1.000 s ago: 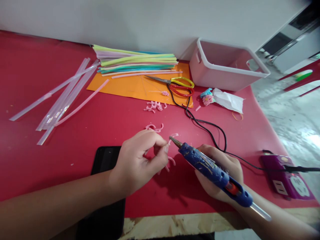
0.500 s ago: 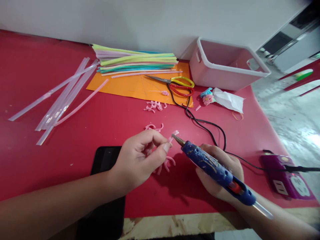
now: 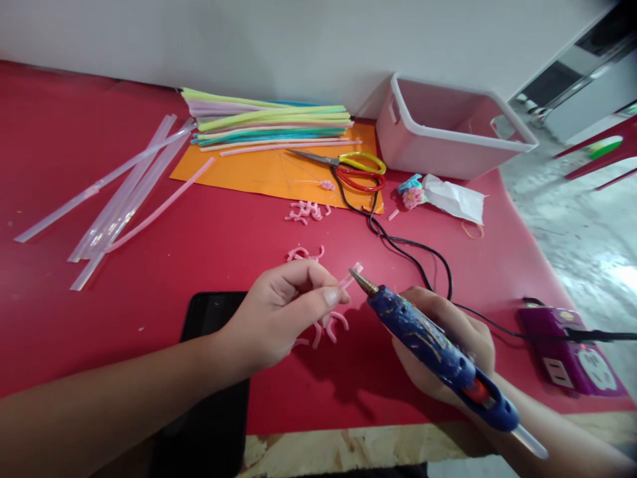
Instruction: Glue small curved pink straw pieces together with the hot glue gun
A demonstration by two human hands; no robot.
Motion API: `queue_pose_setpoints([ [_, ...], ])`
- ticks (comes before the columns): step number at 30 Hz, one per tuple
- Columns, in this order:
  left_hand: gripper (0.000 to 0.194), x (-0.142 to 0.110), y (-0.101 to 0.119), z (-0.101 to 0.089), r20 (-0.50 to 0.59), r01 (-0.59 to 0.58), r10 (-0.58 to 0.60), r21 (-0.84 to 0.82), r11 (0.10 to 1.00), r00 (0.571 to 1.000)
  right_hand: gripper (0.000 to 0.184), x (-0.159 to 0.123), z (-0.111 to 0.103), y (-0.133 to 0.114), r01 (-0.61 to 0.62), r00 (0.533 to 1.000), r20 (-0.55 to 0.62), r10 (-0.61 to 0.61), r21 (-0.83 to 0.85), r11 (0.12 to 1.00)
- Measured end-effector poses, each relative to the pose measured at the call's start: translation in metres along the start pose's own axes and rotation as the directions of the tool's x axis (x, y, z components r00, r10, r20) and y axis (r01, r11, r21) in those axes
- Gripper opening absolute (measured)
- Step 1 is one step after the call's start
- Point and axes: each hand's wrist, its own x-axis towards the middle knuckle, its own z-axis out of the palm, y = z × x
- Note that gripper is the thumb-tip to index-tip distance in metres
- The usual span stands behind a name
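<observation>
Between thumb and forefinger, my left hand (image 3: 293, 309) pinches a short pink pipe cleaner piece (image 3: 351, 277) by its near end. My right hand (image 3: 450, 338) is wrapped round a worn blue hot glue gun (image 3: 428, 338), with a clear glue stick (image 3: 530, 441) poking from its rear. The metal nozzle (image 3: 364, 282) meets the far end of the pink piece, or hovers just over it. Curved pink pieces (image 3: 338, 324) lie below my left fingers, and more short pink pieces (image 3: 309, 211) rest in small heaps beyond.
A black phone (image 3: 213, 398) lies under my left forearm. Glue sticks (image 3: 124, 192) are at left. Behind are pipe cleaners (image 3: 273, 119) on orange card (image 3: 259, 174), scissors (image 3: 343, 161) and a pink bin (image 3: 448, 146). The gun's black cord (image 3: 432, 249) runs near a purple power strip (image 3: 572, 355).
Both hands have shifted slightly right. The nozzle has moved toward the far end of the pink piece, which now shows more of its length beyond my left fingertips.
</observation>
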Motion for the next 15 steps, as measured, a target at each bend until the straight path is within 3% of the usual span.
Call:
queue_pose_setpoints([
  [7, 0.015, 0.0041, 0.0007, 0.0040, -0.015, 0.033, -0.034, -0.043, 0.999, 0.999, 0.026, 0.0045, -0.0043, -0.0043, 0.018, 0.998, 0.061, -0.011, -0.112, 0.994],
  [12, 0.017, 0.0039, 0.0032, 0.0048, -0.053, -0.046, 0.049, 0.050, 0.998, 0.997, 0.024, 0.0033, -0.0058, -0.0030, 0.029, 0.993, 0.114, -0.016, -0.111, 0.993],
  [15, 0.018, 0.0029, 0.0024, 0.0026, -0.093, -0.118, 0.137, 0.184, 0.976, 0.986, 0.023, 0.0013, -0.0050, -0.0028, -0.003, 0.997, 0.082, 0.010, -0.086, 0.996],
])
